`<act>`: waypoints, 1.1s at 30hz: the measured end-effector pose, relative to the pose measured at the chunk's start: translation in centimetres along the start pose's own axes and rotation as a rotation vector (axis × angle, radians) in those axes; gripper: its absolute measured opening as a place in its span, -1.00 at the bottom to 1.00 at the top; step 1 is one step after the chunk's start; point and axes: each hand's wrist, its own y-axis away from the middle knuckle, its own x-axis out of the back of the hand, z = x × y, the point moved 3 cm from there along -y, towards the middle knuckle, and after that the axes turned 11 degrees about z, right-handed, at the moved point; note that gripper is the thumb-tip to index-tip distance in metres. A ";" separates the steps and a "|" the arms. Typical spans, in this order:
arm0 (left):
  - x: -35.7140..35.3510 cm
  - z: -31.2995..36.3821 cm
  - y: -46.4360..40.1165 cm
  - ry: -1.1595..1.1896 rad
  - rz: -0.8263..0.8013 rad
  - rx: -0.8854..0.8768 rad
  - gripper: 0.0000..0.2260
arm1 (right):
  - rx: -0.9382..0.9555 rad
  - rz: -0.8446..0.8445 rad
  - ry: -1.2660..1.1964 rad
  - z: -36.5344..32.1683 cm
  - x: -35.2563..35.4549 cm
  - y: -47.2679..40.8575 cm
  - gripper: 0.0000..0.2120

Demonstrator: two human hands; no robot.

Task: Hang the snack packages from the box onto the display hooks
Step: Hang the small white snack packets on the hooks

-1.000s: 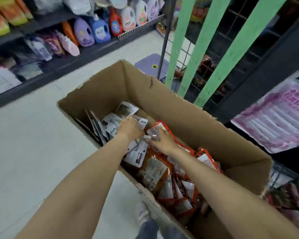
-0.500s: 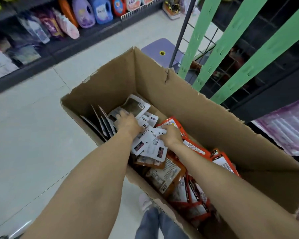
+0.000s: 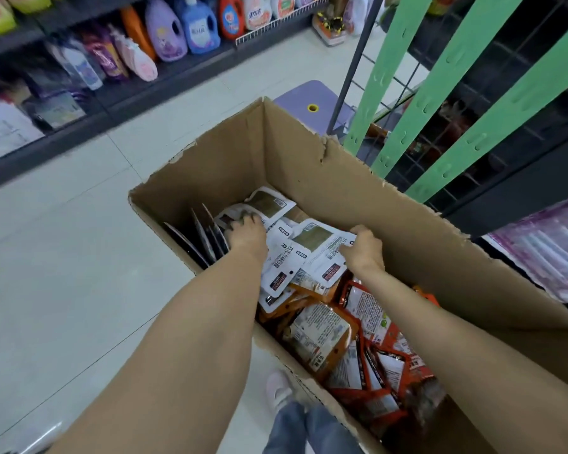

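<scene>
Inside the box (image 3: pixel 391 204), both hands grip white packets (image 3: pixel 312 253) — left hand (image 3: pixel 248 231), right hand (image 3: pixel 364 249).

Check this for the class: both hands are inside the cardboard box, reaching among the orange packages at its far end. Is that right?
Not quite. The head view shows both hands, left and right, inside the cardboard box, but among the white packages at the far end; the orange packages lie nearer the person.
</scene>
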 end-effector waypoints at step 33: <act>18.2 7.0 9.1 0.686 0.331 -0.669 -0.82 | 0.458 -0.203 -0.335 -5.5 13.1 7.6 -0.90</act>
